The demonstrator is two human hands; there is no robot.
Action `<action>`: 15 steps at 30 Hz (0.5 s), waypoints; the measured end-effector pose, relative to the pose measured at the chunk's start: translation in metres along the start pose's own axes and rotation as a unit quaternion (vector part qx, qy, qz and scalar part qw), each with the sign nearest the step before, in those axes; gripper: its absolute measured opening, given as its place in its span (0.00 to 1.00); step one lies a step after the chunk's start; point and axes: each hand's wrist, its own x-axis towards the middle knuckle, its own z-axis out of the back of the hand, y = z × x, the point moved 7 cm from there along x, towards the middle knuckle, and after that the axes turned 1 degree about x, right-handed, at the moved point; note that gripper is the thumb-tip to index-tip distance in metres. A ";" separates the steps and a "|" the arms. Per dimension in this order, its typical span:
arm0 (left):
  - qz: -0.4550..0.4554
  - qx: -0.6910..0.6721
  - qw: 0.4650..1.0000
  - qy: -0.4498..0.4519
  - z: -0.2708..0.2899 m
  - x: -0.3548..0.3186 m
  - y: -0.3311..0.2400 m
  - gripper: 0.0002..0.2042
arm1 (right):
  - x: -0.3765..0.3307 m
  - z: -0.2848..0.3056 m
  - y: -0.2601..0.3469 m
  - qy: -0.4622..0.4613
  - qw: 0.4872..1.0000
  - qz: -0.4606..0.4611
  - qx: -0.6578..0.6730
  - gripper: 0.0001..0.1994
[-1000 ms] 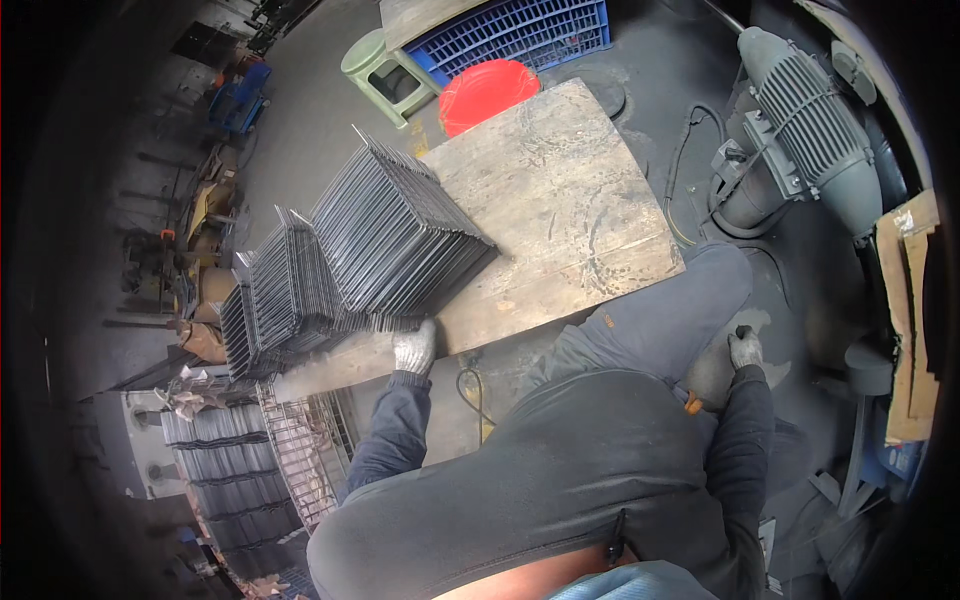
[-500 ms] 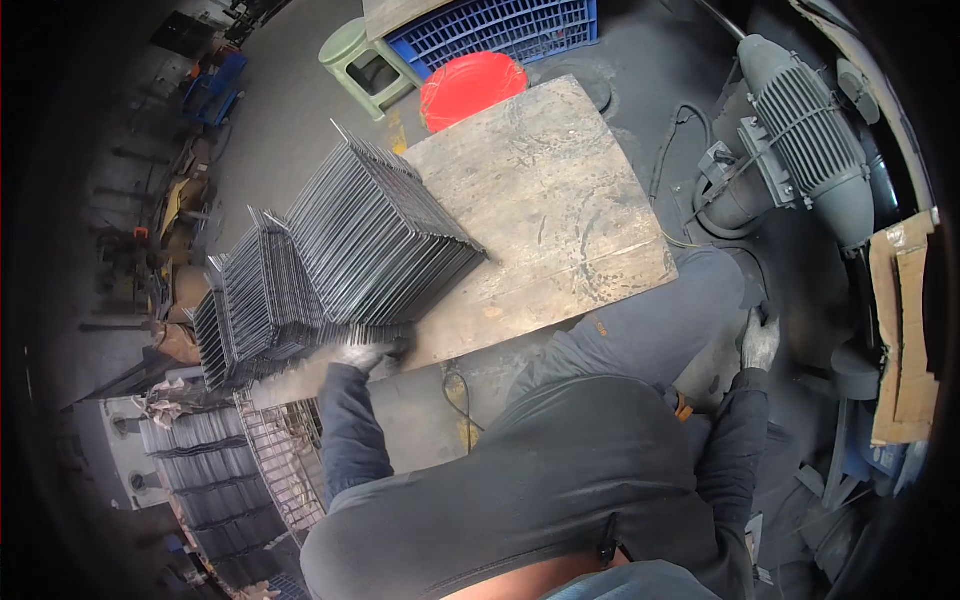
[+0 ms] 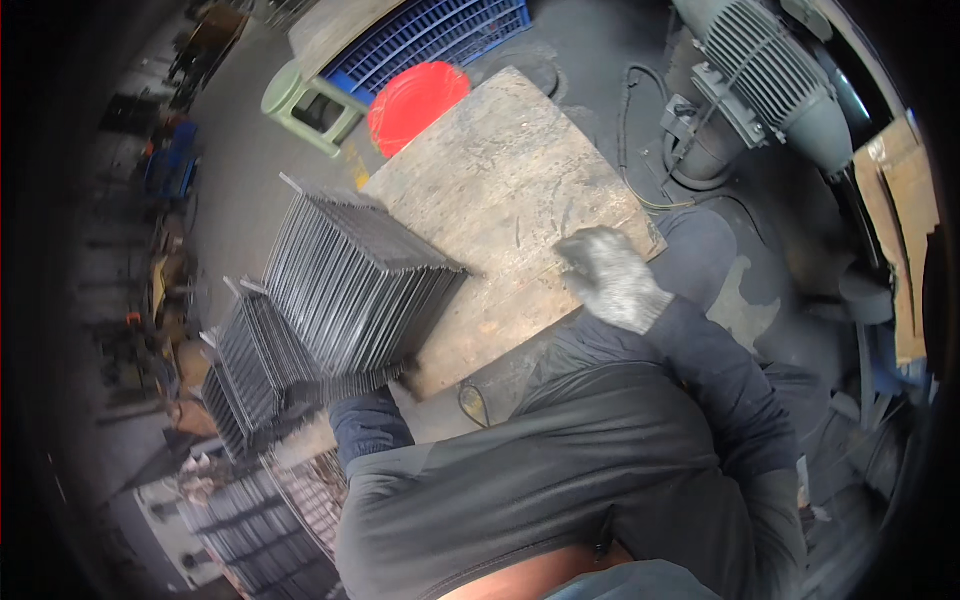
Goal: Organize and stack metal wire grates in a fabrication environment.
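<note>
Bent grey metal wire racks stand packed upright in stepped stacks on the left part of a worn wooden board. My left sleeve reaches up to the near edge of the stacks. Behind that edge my left hand is hidden, so its fingers and anything in them do not show. My right hand, in a grey-white work glove, hovers by the board's near right edge. It is smeared by motion, and no held thing shows; whether its fingers are curled or apart is unclear.
Beyond the board are a red round stool top, a green plastic stool and a blue plastic crate. A ribbed motor with cables stands at the far right, near torn cardboard. More stacked metal pieces lie low on the left.
My right hand has swung up from beside my right leg to the board's near right edge. My left hand has slipped out of sight behind the racks. The whole view has turned somewhat.
</note>
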 end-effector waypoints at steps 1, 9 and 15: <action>-0.009 -0.002 1.000 -0.011 0.001 0.013 -0.001 0.30 | 0.007 -0.015 0.003 0.029 0.999 0.008 0.012 0.23; -0.028 -0.040 0.990 -0.129 0.005 0.052 0.003 0.29 | 0.016 -0.066 0.000 0.099 0.992 0.071 -0.023 0.24; -0.020 -0.077 0.970 -0.230 -0.003 0.046 0.000 0.28 | 0.009 -0.065 -0.001 0.088 0.992 0.087 -0.013 0.22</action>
